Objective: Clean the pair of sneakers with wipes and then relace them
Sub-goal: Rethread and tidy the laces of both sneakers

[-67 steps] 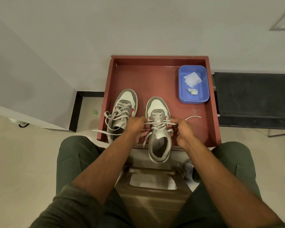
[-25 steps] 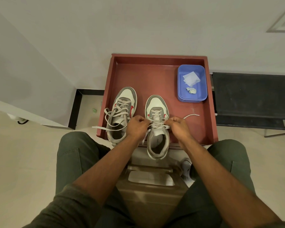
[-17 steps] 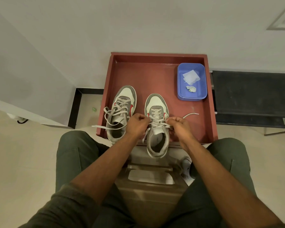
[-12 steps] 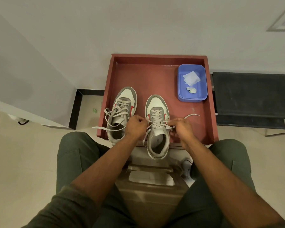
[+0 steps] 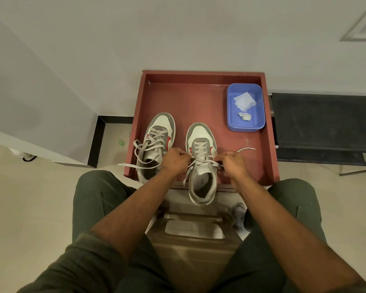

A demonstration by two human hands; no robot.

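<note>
Blue tub (image 5: 261,106) holding wipes (image 5: 243,100), sneakers (image 5: 202,163) on red tray (image 5: 199,96)

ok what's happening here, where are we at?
A seated person is lacing the right-hand sneaker on a red tray. The left hand and right hand each pinch the lace at the upper eyelets, one on either side. The other sneaker sits beside it with its laces loose and trailing over the tray edge. A blue tub at the back right holds wipes, one crumpled. The lacing is not finished.
</note>
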